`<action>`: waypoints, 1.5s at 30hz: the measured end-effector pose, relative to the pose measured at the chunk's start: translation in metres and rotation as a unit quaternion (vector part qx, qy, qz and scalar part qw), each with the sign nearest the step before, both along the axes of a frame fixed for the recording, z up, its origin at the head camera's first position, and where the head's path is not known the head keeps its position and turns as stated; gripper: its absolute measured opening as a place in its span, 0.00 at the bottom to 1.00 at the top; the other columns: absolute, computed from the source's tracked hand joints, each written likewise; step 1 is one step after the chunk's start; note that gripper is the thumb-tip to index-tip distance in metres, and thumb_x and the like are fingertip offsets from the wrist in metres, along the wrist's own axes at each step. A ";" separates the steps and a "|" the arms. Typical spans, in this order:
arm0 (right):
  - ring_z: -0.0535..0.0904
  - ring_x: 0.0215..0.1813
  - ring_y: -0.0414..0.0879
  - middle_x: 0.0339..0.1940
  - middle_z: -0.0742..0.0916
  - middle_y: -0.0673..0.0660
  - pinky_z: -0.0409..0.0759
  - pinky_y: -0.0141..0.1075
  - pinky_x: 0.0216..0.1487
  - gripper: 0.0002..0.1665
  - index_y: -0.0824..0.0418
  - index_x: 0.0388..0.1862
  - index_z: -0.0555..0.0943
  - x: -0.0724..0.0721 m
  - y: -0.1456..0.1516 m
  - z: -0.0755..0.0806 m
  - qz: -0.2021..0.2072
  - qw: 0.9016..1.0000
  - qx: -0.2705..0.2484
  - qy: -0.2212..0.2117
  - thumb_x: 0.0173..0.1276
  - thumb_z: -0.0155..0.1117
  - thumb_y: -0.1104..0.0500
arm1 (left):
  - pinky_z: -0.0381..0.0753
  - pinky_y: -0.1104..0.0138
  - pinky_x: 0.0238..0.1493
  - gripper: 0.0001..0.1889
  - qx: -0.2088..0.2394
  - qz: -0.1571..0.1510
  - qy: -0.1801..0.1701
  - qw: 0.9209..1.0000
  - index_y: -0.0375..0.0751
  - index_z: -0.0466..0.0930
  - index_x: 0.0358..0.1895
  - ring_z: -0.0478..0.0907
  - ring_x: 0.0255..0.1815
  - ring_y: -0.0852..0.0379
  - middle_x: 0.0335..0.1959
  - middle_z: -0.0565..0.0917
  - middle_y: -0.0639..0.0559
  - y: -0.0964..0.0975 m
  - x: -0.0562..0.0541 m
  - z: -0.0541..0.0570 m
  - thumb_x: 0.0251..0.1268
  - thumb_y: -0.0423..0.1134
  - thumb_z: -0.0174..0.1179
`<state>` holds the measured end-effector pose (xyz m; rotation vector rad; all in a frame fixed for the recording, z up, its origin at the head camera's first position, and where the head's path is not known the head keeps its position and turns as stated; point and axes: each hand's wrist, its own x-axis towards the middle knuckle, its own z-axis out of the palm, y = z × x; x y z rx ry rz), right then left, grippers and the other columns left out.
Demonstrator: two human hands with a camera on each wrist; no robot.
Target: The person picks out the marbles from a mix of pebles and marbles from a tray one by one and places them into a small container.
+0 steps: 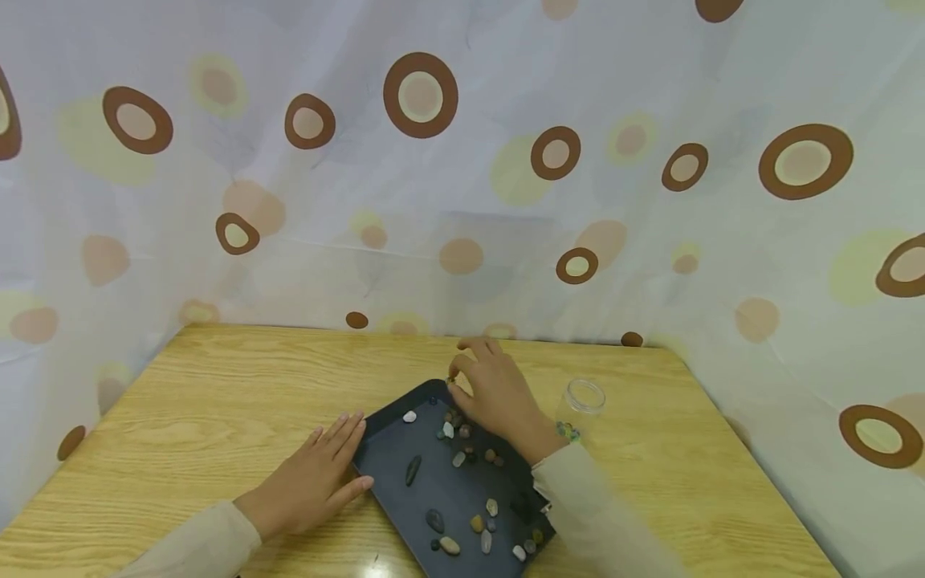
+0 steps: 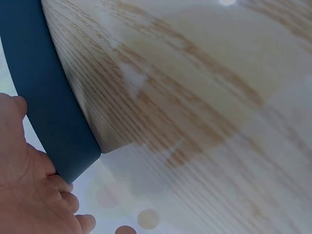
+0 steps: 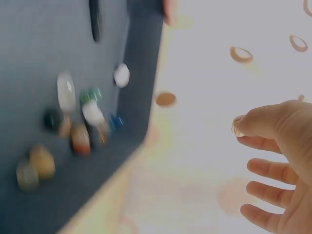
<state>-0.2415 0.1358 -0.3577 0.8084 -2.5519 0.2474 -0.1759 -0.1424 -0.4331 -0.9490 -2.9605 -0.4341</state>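
A dark, shallow tray point(image 1: 393, 474) lies at a slant on the table, with polished stones scattered in it. My left hand point(image 1: 318, 475) lies along the tray's left side, fingers extended against the rim and thumb apart. In the left wrist view the fingers point(image 2: 41, 195) touch the tray's outer wall point(image 2: 46, 83). Over the tray's far corner, my right hand point(image 1: 499, 395) pinches a small glass marble point(image 3: 237, 127) between thumb and index finger, the other fingers spread. Beyond the right wrist stands a clear open jar point(image 1: 584, 397) with several marbles point(image 1: 568, 432) at its bottom.
A white stone point(image 1: 409, 417) and a long dark stone point(image 1: 413, 470) lie on the tray's left part; more stones, such as an oval pale one point(image 1: 450, 546), are nearer. The wooden table point(image 1: 238, 393) ends at a patterned cloth point(image 1: 491, 193) hanging behind.
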 end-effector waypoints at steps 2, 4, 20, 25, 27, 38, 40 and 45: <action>0.73 0.60 0.58 0.58 0.78 0.61 0.78 0.51 0.49 0.04 0.53 0.33 0.82 0.002 0.014 0.006 -0.010 1.000 -0.007 0.015 0.62 0.69 0.56 | 0.54 0.41 0.70 0.41 0.000 -0.001 0.002 1.000 0.29 0.52 0.74 0.49 0.76 0.38 0.76 0.52 0.37 0.000 0.000 0.001 0.73 0.62 0.40; 0.73 0.59 0.59 0.57 0.79 0.62 0.79 0.51 0.48 0.05 0.54 0.33 0.83 0.005 0.029 0.012 -0.020 0.999 -0.007 0.028 0.61 0.70 0.56 | 0.54 0.42 0.71 0.41 0.000 -0.001 0.000 1.000 0.29 0.52 0.74 0.49 0.76 0.38 0.76 0.52 0.37 0.000 0.000 0.001 0.73 0.62 0.40; 0.70 0.58 0.66 0.57 0.78 0.67 0.75 0.58 0.50 0.05 0.61 0.34 0.83 0.030 0.127 0.019 -0.117 0.992 -0.045 -0.008 0.61 0.69 0.61 | 0.53 0.43 0.71 0.41 0.003 -0.001 -0.012 1.000 0.29 0.51 0.74 0.47 0.76 0.38 0.76 0.51 0.37 0.000 0.000 0.002 0.73 0.61 0.41; 0.72 0.56 0.67 0.55 0.79 0.67 0.75 0.58 0.48 0.05 0.61 0.33 0.83 0.037 0.140 0.015 -0.126 0.991 -0.041 -0.014 0.60 0.70 0.61 | 0.53 0.43 0.71 0.41 0.007 0.001 -0.018 1.000 0.29 0.51 0.74 0.47 0.76 0.38 0.76 0.50 0.38 0.000 0.001 0.002 0.73 0.61 0.41; 0.72 0.55 0.68 0.54 0.79 0.68 0.76 0.58 0.48 0.04 0.61 0.32 0.83 0.039 0.143 0.013 -0.125 0.991 -0.037 -0.013 0.59 0.70 0.62 | 0.53 0.43 0.71 0.41 0.007 0.001 -0.018 1.000 0.30 0.51 0.74 0.47 0.76 0.38 0.76 0.50 0.38 0.000 0.001 0.002 0.73 0.62 0.40; 0.72 0.56 0.69 0.54 0.79 0.68 0.76 0.60 0.46 0.04 0.60 0.34 0.83 0.040 0.148 0.009 -0.127 0.991 -0.023 -0.024 0.61 0.69 0.61 | 0.52 0.43 0.72 0.41 0.007 0.002 -0.024 1.000 0.30 0.50 0.74 0.46 0.76 0.39 0.77 0.49 0.38 0.000 0.001 0.002 0.73 0.62 0.40; 0.71 0.56 0.69 0.54 0.79 0.68 0.75 0.60 0.46 0.04 0.61 0.34 0.83 0.040 0.148 0.009 -0.129 0.991 -0.018 -0.029 0.61 0.68 0.61 | 0.52 0.43 0.72 0.41 0.007 0.003 -0.022 1.000 0.30 0.50 0.74 0.46 0.76 0.39 0.77 0.49 0.38 0.000 0.001 0.002 0.73 0.62 0.40; 0.71 0.55 0.69 0.54 0.79 0.68 0.75 0.60 0.46 0.04 0.61 0.34 0.83 0.040 0.149 0.008 -0.131 0.991 -0.010 -0.037 0.63 0.66 0.61 | 0.52 0.44 0.72 0.41 0.001 0.002 -0.016 1.000 0.30 0.50 0.74 0.46 0.76 0.40 0.77 0.49 0.38 0.000 0.001 0.001 0.73 0.63 0.39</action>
